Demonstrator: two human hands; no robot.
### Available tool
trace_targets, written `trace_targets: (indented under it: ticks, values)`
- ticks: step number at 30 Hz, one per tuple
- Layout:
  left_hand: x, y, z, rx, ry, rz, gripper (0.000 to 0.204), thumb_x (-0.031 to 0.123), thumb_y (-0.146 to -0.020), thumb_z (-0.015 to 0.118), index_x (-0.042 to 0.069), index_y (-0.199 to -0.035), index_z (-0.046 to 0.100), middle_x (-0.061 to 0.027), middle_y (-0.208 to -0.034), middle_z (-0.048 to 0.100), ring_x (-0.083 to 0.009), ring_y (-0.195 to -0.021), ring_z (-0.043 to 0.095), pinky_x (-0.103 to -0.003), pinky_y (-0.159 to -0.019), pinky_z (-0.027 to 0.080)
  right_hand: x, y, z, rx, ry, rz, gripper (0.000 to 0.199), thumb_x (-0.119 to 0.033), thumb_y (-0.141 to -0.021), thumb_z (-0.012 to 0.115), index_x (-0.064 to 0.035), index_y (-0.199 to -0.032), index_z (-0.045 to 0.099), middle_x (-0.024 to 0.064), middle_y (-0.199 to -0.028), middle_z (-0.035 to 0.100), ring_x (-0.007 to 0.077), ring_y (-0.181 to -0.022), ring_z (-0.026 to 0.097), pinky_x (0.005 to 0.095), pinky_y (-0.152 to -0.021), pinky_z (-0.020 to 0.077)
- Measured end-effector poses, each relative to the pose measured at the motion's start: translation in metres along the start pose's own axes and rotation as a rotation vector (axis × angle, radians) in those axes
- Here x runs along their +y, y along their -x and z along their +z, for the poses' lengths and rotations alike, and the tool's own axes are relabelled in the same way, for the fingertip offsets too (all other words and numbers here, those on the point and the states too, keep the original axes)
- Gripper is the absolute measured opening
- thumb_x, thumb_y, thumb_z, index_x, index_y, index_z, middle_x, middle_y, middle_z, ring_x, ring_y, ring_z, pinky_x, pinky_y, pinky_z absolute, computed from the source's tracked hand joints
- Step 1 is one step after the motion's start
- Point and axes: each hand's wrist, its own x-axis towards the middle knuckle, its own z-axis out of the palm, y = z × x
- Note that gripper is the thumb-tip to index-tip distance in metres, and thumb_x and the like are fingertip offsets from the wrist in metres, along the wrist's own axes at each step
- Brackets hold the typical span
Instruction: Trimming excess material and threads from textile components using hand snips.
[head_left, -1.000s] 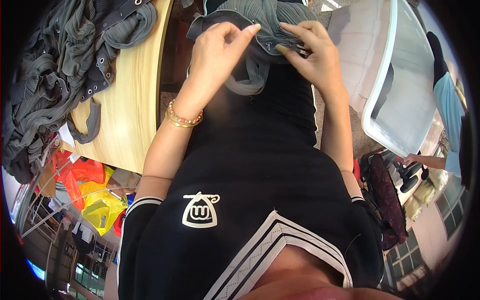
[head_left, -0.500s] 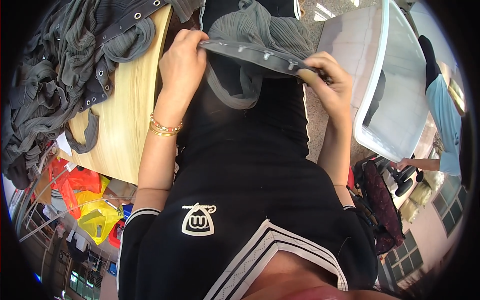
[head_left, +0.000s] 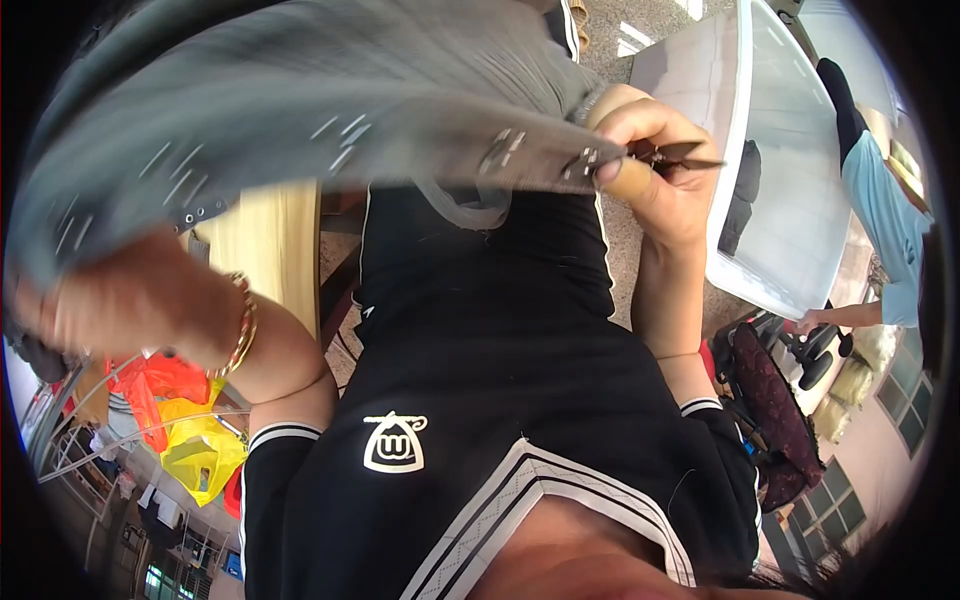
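Note:
A grey ribbed garment (head_left: 330, 70) is stretched in a wide sweep across the upper left, blurred by motion. Small shiny fittings dot its darker band (head_left: 400, 140). My left hand (head_left: 130, 300), smeared, is at the band's far left end and appears to grip it; its single fingers do not show clearly. My right hand (head_left: 660, 170) pinches the band's other end between thumb and fingers. A pair of dark thread snips (head_left: 695, 155) also sits in that hand, blades pointing right. A loop of grey fabric (head_left: 465, 205) hangs below the band over my lap.
Behind the garment, a pale wooden table (head_left: 275, 260) shows at left. A translucent white plastic bin (head_left: 780, 240) with dark cloth inside stands at right. Beyond it is another person in a light blue sleeve (head_left: 885, 230). Yellow (head_left: 200, 450) and red plastic bags hang at lower left.
My left hand has swung far to the left and down, drawing the garment band out wide over the table. My right hand has stayed nearly in place, and the snips' blades now show.

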Motion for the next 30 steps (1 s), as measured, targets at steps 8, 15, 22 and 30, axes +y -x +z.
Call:
trace_targets:
  ticks: [8,15,22,30]
  values:
    - [0.016,0.027,0.013,-0.034,-0.036,0.233,0.025,-0.014,-0.084,0.064,-0.005,-0.106,0.071,-0.0178,-0.102,0.075,-0.0239,-0.091,0.073,-0.032,-0.085,0.061,-0.026,0.005,-0.021,0.206,0.071,-0.261,0.022,-0.002,-0.086,0.072,0.0037,-0.107,0.066,0.0168,-0.099,0.067,0.0136,-0.072,0.058,0.0285,-0.068,0.0465]
    - [-0.029,0.164,0.048,-0.680,-0.052,-0.033,0.032,-0.010,-0.081,0.067,0.005,-0.109,0.065,-0.0099,-0.108,0.072,-0.0294,-0.102,0.071,-0.036,-0.087,0.058,0.034,0.085,-0.122,0.701,0.152,0.410,0.018,-0.006,-0.097,0.069,0.0013,-0.114,0.070,-0.0035,-0.080,0.060,0.0020,-0.057,0.040,0.0187,-0.051,0.0272]
    - [-0.031,0.181,0.050,-0.838,-0.094,-0.217,0.019,-0.009,-0.084,0.061,0.003,-0.097,0.065,-0.0127,-0.115,0.068,-0.0362,-0.104,0.067,-0.042,-0.088,0.056,0.106,0.131,-0.113,0.768,0.284,0.691,0.021,-0.014,-0.093,0.078,-0.0052,-0.112,0.075,-0.0097,-0.071,0.053,0.0002,-0.057,0.040,0.0193,-0.051,0.0237]
    - [-0.015,0.174,0.033,-0.678,-0.083,-0.587,0.010,0.001,-0.094,0.069,0.001,-0.104,0.071,-0.0031,-0.102,0.064,-0.0093,-0.081,0.062,-0.024,-0.072,0.052,0.073,0.074,-0.065,0.754,0.726,0.349,0.027,-0.008,-0.093,0.076,-0.0010,-0.119,0.073,-0.0033,-0.088,0.063,0.0010,-0.070,0.051,0.0166,-0.060,0.0385]
